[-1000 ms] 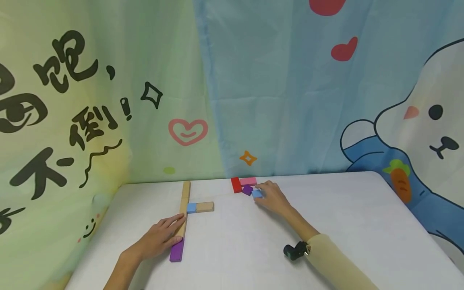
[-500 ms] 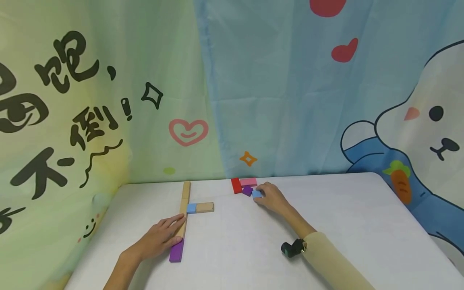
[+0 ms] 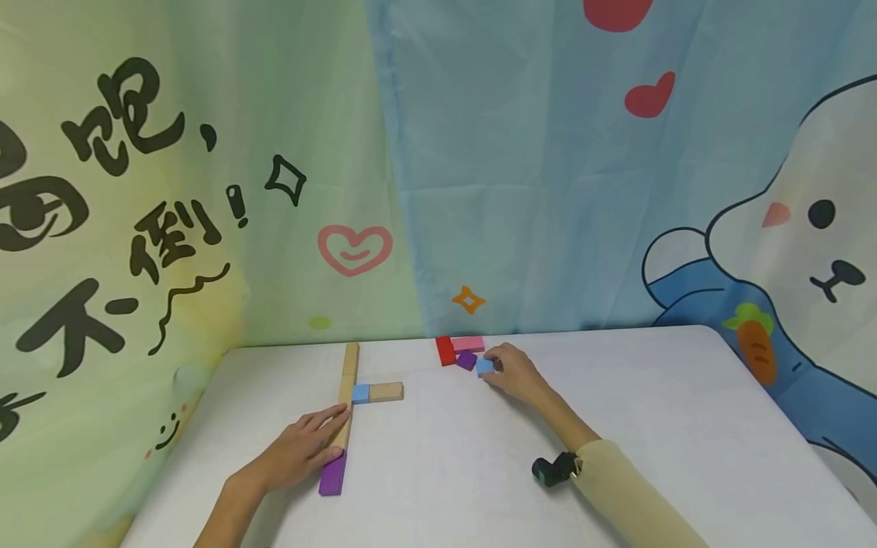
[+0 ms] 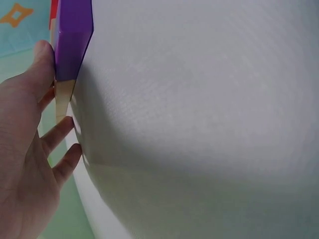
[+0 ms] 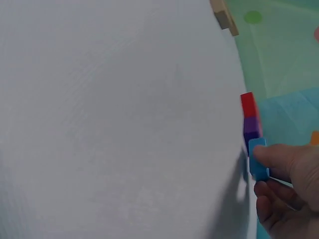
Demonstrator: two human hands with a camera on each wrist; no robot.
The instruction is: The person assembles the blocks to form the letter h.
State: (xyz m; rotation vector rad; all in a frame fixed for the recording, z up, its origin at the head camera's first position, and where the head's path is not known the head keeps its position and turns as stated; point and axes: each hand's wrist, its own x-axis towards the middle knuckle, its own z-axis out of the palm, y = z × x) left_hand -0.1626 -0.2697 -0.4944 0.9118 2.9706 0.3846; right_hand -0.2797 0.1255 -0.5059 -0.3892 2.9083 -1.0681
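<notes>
In the head view, a row of plain wooden blocks (image 3: 350, 361) runs toward the person and ends in a long purple block (image 3: 333, 475). My left hand (image 3: 298, 450) rests along this row with its fingers extended; in the left wrist view the thumb touches near the purple block (image 4: 73, 42). A small blue block (image 3: 361, 393) and a plain block (image 3: 387, 391) branch off to the right. Farther right, my right hand (image 3: 519, 374) pinches another light blue block (image 3: 484, 367) between thumb and fingers. Left of it lies a small purple block (image 3: 467, 360).
A red block (image 3: 445, 351) and a pink block (image 3: 469, 343) lie by the white table's (image 3: 438, 457) back edge. A printed curtain (image 3: 521, 190) hangs right behind the table. A small black device (image 3: 553, 469) sits at the right wrist.
Hardly anything differs. The right forearm has shifted slightly left, while its fingers stay at the light blue block. The left hand and the row of blocks keep their places.
</notes>
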